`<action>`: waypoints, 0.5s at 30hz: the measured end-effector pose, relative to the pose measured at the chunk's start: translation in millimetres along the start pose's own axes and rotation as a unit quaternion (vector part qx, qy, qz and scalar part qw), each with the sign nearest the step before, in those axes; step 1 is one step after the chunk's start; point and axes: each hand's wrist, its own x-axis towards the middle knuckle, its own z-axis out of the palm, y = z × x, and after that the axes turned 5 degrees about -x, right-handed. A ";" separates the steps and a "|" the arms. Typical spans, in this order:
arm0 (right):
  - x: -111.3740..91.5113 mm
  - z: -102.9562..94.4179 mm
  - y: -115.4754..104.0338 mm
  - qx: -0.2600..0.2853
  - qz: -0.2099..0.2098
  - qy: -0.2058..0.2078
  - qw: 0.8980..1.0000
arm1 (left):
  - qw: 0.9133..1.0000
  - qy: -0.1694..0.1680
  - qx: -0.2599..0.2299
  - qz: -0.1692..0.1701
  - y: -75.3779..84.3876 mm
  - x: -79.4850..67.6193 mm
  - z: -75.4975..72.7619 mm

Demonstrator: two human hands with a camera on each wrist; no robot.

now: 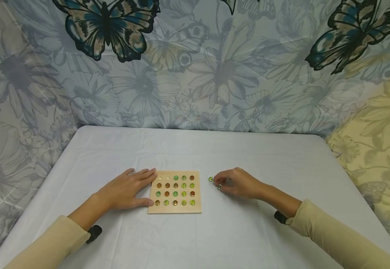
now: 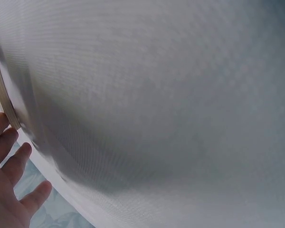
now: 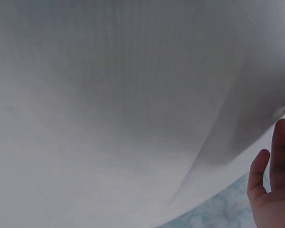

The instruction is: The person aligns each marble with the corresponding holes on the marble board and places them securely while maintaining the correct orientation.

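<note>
A light wooden board [image 1: 175,213] lies flat on the table, with rows of round holes holding green and amber glass marbles. Two holes at its back left corner hold no marble. My left hand [image 1: 127,188] rests at the board's left side, fingers extended onto the back corner and thumb on the front part. The left wrist view catches only the board's edge [image 2: 4,95] beside those fingertips. To the right of the board, my right hand [image 1: 240,183] pinches a clear glass marble [image 1: 219,187] at the fingertips. A yellow-green marble [image 1: 210,179] sits on the cloth just left of them.
A white cloth [image 1: 195,243] covers the table. Floral and butterfly fabric [image 1: 181,93] hangs behind the back edge and down both sides. Dark wrist devices show under both sleeves [image 1: 336,228].
</note>
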 end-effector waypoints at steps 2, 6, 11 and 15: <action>1.9 -0.9 -1.0 -0.001 -0.003 0.001 1.000 | 1.000 0.001 0.000 0.000 -0.1 0.0 0.1; 6.4 -2.1 -2.7 -0.003 -0.014 0.005 1.000 | 1.000 0.001 -0.004 -0.001 -0.1 -0.2 0.1; 14.1 -2.4 -7.3 -0.002 -0.022 0.005 1.000 | 1.000 0.000 -0.003 0.001 0.1 -0.7 -0.6; 21.6 -2.1 -11.6 -0.009 -0.031 0.010 0.999 | 1.000 0.000 0.000 0.002 0.1 -0.9 -1.4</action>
